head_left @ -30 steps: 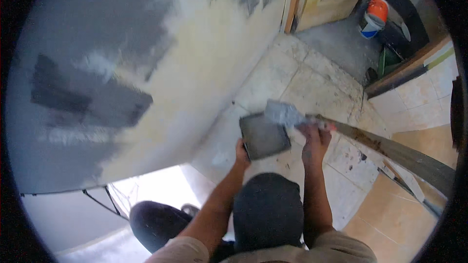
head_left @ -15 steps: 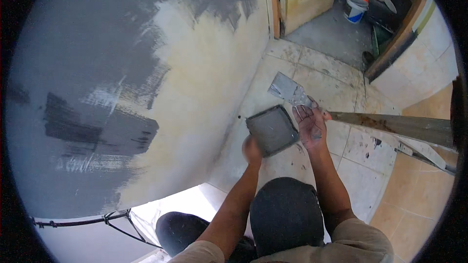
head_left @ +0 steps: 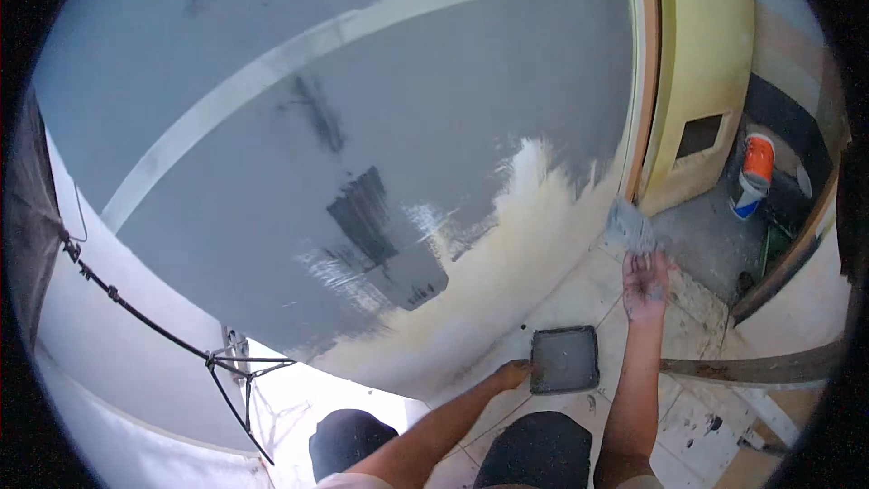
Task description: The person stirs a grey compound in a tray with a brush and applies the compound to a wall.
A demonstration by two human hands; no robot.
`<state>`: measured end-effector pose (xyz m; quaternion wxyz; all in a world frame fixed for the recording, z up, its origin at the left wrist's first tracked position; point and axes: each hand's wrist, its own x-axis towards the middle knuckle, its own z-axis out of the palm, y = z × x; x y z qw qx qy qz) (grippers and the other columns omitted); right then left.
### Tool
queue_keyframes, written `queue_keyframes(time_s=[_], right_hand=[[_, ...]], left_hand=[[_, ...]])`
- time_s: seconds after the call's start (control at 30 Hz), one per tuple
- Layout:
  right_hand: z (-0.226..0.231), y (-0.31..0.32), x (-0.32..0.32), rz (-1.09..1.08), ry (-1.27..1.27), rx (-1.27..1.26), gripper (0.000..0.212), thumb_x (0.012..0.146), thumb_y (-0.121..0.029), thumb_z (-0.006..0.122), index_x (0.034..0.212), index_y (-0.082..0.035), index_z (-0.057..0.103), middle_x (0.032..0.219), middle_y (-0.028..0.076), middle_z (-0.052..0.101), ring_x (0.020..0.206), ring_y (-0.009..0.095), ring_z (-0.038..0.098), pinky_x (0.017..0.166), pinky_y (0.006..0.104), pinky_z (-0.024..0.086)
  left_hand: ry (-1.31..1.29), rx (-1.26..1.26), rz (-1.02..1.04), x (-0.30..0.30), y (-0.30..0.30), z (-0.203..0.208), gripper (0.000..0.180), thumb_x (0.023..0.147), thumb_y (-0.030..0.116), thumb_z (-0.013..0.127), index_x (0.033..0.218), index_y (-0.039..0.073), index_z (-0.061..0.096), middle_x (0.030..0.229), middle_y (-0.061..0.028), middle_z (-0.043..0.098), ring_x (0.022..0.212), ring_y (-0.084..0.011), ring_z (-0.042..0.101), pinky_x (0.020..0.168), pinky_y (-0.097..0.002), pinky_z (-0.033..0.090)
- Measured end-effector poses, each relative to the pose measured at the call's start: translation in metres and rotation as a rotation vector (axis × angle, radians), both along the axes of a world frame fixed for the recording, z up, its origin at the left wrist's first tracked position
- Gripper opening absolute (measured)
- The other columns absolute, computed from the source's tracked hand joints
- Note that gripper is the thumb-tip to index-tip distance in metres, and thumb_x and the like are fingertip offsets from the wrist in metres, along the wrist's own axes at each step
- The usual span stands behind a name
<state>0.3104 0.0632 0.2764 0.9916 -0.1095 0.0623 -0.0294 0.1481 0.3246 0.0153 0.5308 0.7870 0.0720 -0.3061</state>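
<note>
My right hand (head_left: 645,288), palm up, is closed on a putty knife (head_left: 632,225) whose wide blade is smeared with grey. The blade points away from me, near the bottom of the door frame and the wall corner. My left hand (head_left: 513,374) grips the left edge of a square black tray (head_left: 564,359) with grey wet paste in it. The tray is low over the tiled floor; whether it rests there I cannot tell. In front of me the wall (head_left: 489,81) is mostly coated grey, with darker damp-looking patches and a bare cream area low down.
A yellow door (head_left: 701,63) stands at the right. Beyond it are stacked orange and white buckets (head_left: 751,167). A wooden plank (head_left: 751,366) juts in at the right. A black metal stand (head_left: 149,321) is at the left. Spattered tiles (head_left: 674,417) cover the floor.
My view has swung up and left, showing more wall. My right hand has moved forward with the putty knife, farther from the tray. My left hand still holds the tray's edge.
</note>
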Motion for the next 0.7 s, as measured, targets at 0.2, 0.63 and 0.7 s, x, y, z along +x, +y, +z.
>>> queue_keyframes(time_s=[0.2,0.63,0.7], right_hand=[[0.221,0.064,-0.024,-0.186,-0.562,-0.411,0.031,0.096,-0.007,0.067,0.124,0.003,0.06,0.125,0.016,0.066,0.12,0.027,0.062,0.107,0.0456,0.046],[0.337,0.238,-0.175,-0.037,-1.025,-0.425,0.027,0.089,0.0,0.069,0.114,0.011,0.064,0.112,0.024,0.07,0.102,0.027,0.069,0.095,0.0382,0.054],[0.338,0.254,-0.186,-0.035,-1.031,-0.397,0.028,0.088,0.002,0.069,0.113,0.011,0.064,0.111,0.024,0.07,0.1,0.026,0.07,0.093,0.0385,0.056]], left_hand=[[-0.169,0.444,-0.432,-0.033,0.035,0.213,0.08,0.099,0.056,0.05,0.157,0.004,0.032,0.149,-0.0283,0.048,0.138,-0.0378,0.049,0.115,-0.0417,0.039],[-0.389,0.162,-0.193,-0.103,0.046,0.291,0.081,0.094,0.051,0.065,0.153,0.001,0.039,0.107,-0.0205,0.073,0.099,-0.0351,0.072,0.091,-0.0448,0.054],[-0.337,0.15,-0.159,-0.104,0.055,0.285,0.077,0.094,0.049,0.066,0.15,0.002,0.043,0.105,-0.0211,0.073,0.096,-0.0348,0.072,0.087,-0.0442,0.055]])
